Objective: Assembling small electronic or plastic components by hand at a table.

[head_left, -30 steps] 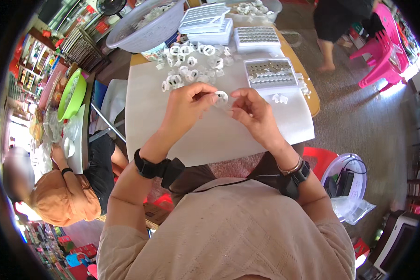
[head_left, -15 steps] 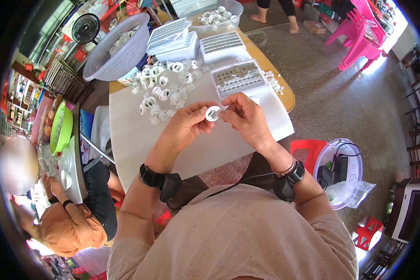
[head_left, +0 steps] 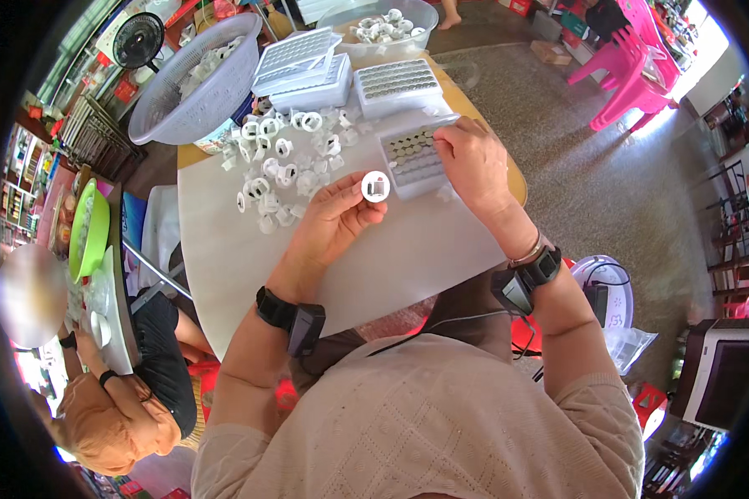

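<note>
Pinching the small white ring (head_left: 375, 186) by its rim above the worktop (head_left: 225, 249), our left hand (head_left: 334, 218) fingers grip it; light, stiff plastic, we judge. Our right hand (head_left: 473, 162) fingers close on the tray (head_left: 416, 162).

A small open-sided assembly workshop is indicated. A sheet-covered work table (head_left: 225, 249) is loaded with loose white plastic rings (head_left: 279, 162), gridded part trays (head_left: 395, 83) and a bulk basket (head_left: 193, 83). Pink plastic chairs (head_left: 632, 71), a fan (head_left: 137, 40) and bare concrete flooring (head_left: 607, 200) are seen around it.
</note>
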Demonstrator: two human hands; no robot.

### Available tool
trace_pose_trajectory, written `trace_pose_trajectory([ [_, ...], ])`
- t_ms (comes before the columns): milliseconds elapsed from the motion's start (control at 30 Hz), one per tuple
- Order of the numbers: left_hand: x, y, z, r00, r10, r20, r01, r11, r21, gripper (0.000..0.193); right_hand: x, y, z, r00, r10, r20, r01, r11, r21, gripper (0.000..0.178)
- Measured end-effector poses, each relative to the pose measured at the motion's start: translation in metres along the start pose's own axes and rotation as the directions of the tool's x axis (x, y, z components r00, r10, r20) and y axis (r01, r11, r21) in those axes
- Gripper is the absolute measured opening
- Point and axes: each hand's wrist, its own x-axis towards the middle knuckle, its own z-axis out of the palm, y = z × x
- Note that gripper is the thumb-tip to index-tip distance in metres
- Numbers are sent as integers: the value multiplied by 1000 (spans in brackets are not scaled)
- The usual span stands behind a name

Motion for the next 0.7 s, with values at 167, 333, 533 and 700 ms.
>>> trace_pose_trajectory([
  [167, -1, 3, -3, 999, 34, 5, -34, 999, -22, 32, 3, -6, -1, 989, 112, 97, -117, 992, 44, 2],
  [333, -1, 5, 8, 998, 15, -54, -17, 999, -39, 31, 5, -50, -26, 966, 195, 173, -248, 888, 387, 4],
  [533, 2, 0, -3, 1000, 7, 27, -4, 995, -102, 27, -12, -75, -10, 991, 30, 133, -90, 878, 469, 10],
  [700, 0, 1, -2, 1000, 2, 27, -1, 998, -65, 25, -13, -74, -14, 945, 93, 313, -275, 744, 609, 12],
])
